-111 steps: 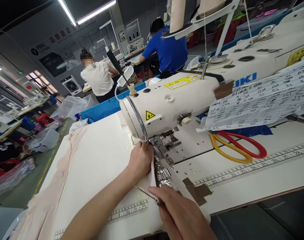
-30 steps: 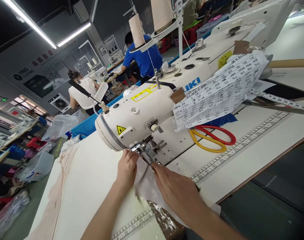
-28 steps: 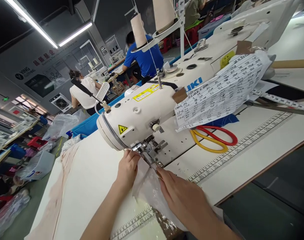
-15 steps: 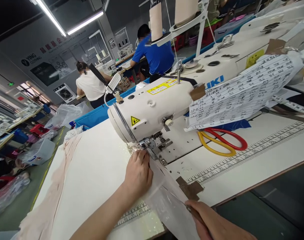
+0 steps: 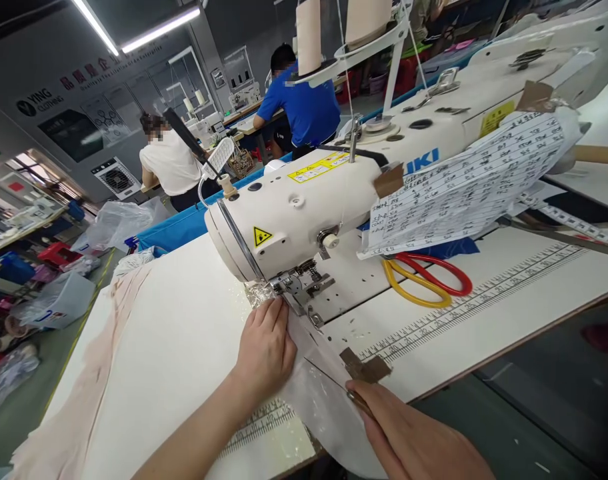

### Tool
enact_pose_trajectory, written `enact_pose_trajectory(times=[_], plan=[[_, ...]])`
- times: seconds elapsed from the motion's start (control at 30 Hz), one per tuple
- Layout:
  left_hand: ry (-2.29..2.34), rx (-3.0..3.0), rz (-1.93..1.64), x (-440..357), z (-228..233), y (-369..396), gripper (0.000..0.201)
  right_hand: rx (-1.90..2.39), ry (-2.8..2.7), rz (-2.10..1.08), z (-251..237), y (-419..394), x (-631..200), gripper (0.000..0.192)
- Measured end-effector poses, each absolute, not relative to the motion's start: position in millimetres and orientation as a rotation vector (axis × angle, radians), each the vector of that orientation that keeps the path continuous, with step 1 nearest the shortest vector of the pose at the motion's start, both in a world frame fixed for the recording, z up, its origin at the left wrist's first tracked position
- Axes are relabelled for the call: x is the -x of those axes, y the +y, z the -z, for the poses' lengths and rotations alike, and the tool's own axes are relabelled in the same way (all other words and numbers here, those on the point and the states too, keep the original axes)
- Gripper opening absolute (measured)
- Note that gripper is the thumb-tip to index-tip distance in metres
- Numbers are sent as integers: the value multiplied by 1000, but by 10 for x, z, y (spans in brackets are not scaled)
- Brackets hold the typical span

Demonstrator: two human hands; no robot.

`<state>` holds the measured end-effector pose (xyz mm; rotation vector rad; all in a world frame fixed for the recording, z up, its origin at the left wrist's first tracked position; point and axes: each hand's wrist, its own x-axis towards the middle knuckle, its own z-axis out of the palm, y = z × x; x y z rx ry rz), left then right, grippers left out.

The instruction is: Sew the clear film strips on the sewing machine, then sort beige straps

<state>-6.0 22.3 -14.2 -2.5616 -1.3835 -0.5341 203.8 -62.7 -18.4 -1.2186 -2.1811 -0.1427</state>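
My left hand (image 5: 264,347) lies beside the presser foot (image 5: 300,303) of a white sewing machine (image 5: 294,207), fingers together and curled down on sheer white fabric (image 5: 329,420). The fabric runs from the foot towards the table's front edge. Lower right, my right hand (image 5: 409,427) is closed around an awl (image 5: 357,399) with a brownish handle. The awl's thin metal shaft points left over the fabric, towards the left hand. My left fingertips are partly hidden close to the machine's needle area.
Red-and-yellow-handled scissors (image 5: 429,280) lie right of the foot, below a handwritten sheet (image 5: 459,187) taped to the machine. Pale pink fabric (image 5: 84,387) hangs along the table's left side. Thread cones (image 5: 309,40) stand above. Two people sit at machines behind.
My right hand and the awl have moved up and left, closer to the presser foot. My left hand keeps its place by the foot. The whole view has shifted slightly.
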Motion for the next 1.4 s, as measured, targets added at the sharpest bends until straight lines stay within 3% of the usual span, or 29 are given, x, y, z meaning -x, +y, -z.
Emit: enact_pose_trajectory(times=[0.33, 1.4], plan=[[-1408, 2583, 461, 35, 98, 145, 47, 1285, -2277, 333, 61, -529, -2001, 38], [-1471, 2614, 499, 19, 41, 126, 47, 1257, -2247, 273, 81, -263, -1732, 28]])
